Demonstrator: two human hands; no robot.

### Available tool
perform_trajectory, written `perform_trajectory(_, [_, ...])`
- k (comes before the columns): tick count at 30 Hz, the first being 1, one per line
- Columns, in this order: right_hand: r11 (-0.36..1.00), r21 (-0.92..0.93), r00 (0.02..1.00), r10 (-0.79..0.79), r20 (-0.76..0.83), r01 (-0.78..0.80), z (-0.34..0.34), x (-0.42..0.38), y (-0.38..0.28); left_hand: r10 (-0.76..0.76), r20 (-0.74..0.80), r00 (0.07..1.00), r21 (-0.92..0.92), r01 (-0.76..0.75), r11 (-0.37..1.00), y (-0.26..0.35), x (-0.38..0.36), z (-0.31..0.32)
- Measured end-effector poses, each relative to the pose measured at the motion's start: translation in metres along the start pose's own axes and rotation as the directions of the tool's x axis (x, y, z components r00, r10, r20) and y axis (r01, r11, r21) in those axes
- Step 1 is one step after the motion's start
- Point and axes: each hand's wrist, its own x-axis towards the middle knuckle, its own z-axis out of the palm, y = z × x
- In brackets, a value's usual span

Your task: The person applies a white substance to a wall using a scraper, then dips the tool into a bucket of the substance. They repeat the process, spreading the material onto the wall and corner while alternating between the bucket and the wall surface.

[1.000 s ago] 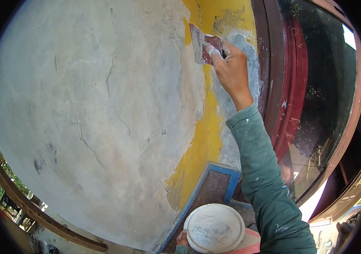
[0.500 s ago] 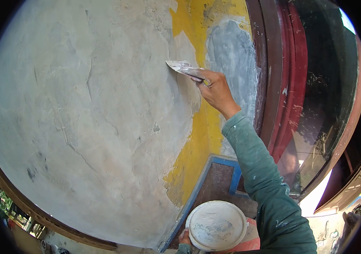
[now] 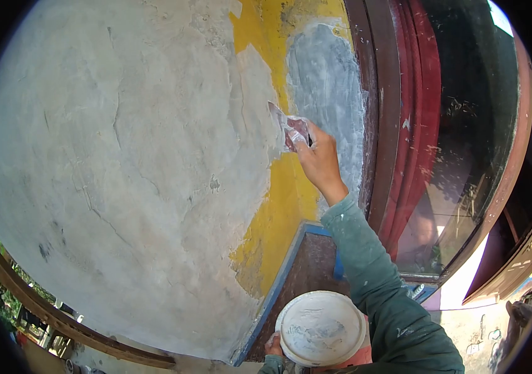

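My right hand (image 3: pixel 321 159) grips a putty knife (image 3: pixel 292 132) smeared with white paste, its blade against the wall where grey-white plaster (image 3: pixel 172 156) meets yellow paint (image 3: pixel 288 187). At the bottom, my left hand (image 3: pixel 273 344) holds the left rim of a round white tub (image 3: pixel 322 328), which has whitish paste spread over its inside. Most of that hand's fingers are hidden by the tub. A bluish-grey coated patch (image 3: pixel 325 87) lies on the yellow wall, right of the knife.
A brown frame (image 3: pixel 386 112) and dark glass (image 3: pixel 478 124) with a red strip between them stand at the right. A blue-edged brown panel (image 3: pixel 313 262) lies below the yellow paint. Greenery (image 3: pixel 4 293) shows at the lower left.
My right hand has moved down and turned the knife, so its blade now stands more upright at the plaster's edge. The view has shifted slightly. My left hand still holds the tub.
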Motion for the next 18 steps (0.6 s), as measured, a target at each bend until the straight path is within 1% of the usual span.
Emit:
perform_trajectory(2, [0.987,-0.163,0.998,-0.021,-0.066,0.01,0.012,0.031,0.018,0.021,0.121,0.992,-0.071,-0.012,0.997,0.019,-0.015,0.004])
perform_trajectory(3, [0.987,-0.162,0.997,-0.023,-0.067,0.012,0.019,0.039,0.02,0.023,0.122,0.992,-0.071,-0.014,0.997,0.028,-0.022,0.008])
perform_trajectory(5, [0.969,-0.243,0.998,0.036,-0.043,-0.046,0.036,0.048,0.017,-0.012,0.072,0.997,-0.089,0.018,0.996,0.04,-0.031,0.014])
perform_trajectory(6, [0.969,-0.242,0.999,0.033,-0.037,-0.041,0.043,0.046,0.006,-0.011,0.07,0.997,-0.095,0.017,0.995,0.041,-0.03,0.015])
perform_trajectory(8, [0.962,-0.274,0.996,-0.042,-0.081,0.019,0.054,0.033,-0.013,-0.026,-0.014,1.0,-0.078,0.025,0.997,0.041,-0.031,0.015])
perform_trajectory(10, [0.965,-0.262,0.998,-0.024,-0.055,0.008,0.059,0.021,-0.028,-0.003,-0.01,1.0,-0.059,0.002,0.998,0.031,-0.021,0.009])
perform_trajectory(12, [0.961,-0.262,0.994,-0.101,-0.045,0.085,0.062,0.004,-0.04,0.016,0.003,1.0,-0.027,-0.016,1.0,0.026,-0.018,0.006])
perform_trajectory(13, [0.96,-0.269,0.994,-0.099,-0.048,0.082,0.064,-0.005,-0.047,-0.009,-0.017,1.0,-0.04,0.008,0.999,0.027,-0.018,0.008])
perform_trajectory(15, [0.954,-0.226,0.977,-0.211,-0.028,0.2,0.064,-0.027,-0.059,-0.04,-0.025,0.999,-0.044,0.039,0.998,0.029,-0.017,0.011])
perform_trajectory(16, [0.952,-0.237,0.978,-0.208,-0.033,0.194,0.061,-0.039,-0.061,-0.029,0.017,0.999,-0.06,0.03,0.998,0.028,-0.014,0.011])
perform_trajectory(17, [0.948,-0.21,0.969,-0.245,0.003,0.24,0.058,-0.05,-0.062,-0.015,0.059,0.998,-0.078,0.02,0.997,0.027,-0.012,0.011])
perform_trajectory(18, [0.941,-0.178,0.958,-0.285,0.037,0.287,0.056,-0.058,-0.064,-0.017,0.066,0.998,-0.072,0.022,0.997,0.025,-0.011,0.011])
